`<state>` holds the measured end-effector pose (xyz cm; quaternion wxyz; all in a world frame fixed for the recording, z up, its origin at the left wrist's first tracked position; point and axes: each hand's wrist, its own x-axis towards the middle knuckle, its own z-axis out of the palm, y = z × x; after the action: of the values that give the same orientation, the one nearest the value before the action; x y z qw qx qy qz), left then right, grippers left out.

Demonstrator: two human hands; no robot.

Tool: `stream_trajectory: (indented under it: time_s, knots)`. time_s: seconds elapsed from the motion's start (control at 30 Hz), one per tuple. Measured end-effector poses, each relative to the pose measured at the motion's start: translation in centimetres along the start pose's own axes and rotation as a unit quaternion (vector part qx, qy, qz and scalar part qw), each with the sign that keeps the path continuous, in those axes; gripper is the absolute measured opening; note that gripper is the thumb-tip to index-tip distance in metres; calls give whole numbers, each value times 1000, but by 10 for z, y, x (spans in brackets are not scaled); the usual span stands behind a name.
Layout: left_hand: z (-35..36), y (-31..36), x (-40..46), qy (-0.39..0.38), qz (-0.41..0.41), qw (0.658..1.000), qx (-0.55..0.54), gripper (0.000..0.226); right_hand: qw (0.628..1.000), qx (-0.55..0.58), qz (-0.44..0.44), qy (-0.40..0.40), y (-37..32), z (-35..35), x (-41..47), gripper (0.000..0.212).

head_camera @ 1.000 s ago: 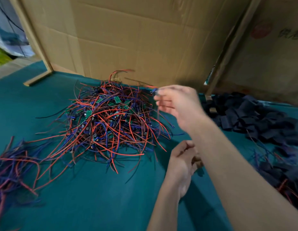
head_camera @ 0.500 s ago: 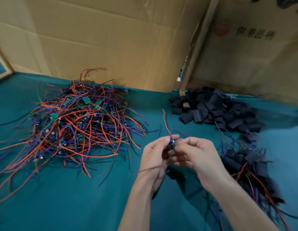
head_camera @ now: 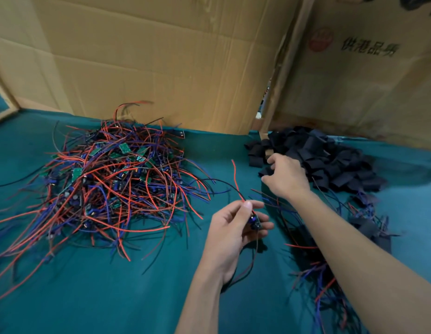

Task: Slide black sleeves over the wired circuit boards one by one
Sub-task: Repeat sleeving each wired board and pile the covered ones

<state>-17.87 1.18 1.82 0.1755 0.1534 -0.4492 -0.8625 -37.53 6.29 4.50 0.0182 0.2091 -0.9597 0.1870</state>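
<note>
Nearest me, my left hand (head_camera: 230, 229) pinches a small wired circuit board (head_camera: 255, 221) between thumb and fingers, its red lead rising above the green cloth (head_camera: 113, 297). Farther right, my right hand (head_camera: 285, 178) rests, fingers curled, on the near edge of the black sleeves (head_camera: 325, 160); I cannot tell whether it grips one. The tangled heap of unsleeved boards (head_camera: 113, 179) lies left, before the cardboard wall (head_camera: 161, 63).

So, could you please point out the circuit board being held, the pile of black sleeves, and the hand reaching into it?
circuit board (head_camera: 255, 222), head view, on its dark body beside the fingers.
pile of black sleeves (head_camera: 330, 160), head view, mid-heap.
right hand (head_camera: 285, 177), head view, back of hand.
</note>
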Motion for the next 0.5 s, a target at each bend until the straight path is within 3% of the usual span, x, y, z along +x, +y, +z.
stream_trajectory:
  time_s: [0.17, 0.27, 0.37, 0.5]
  knots:
    - [1, -2, 1, 19, 15, 1000, -10, 23, 999, 25, 7, 46, 6, -9, -11, 25]
    - [1, -1, 4, 42, 17, 999, -30, 19, 984, 130, -20, 117, -1, -24, -34, 16]
    - [3, 0, 7, 58, 9, 996, -70, 20, 952, 225, -141, 154, -13, -25, -86, 16]
    - [1, -2, 7, 46, 22, 997, -54, 20, 931, 192, -251, 185, -13, -2, -143, 13]
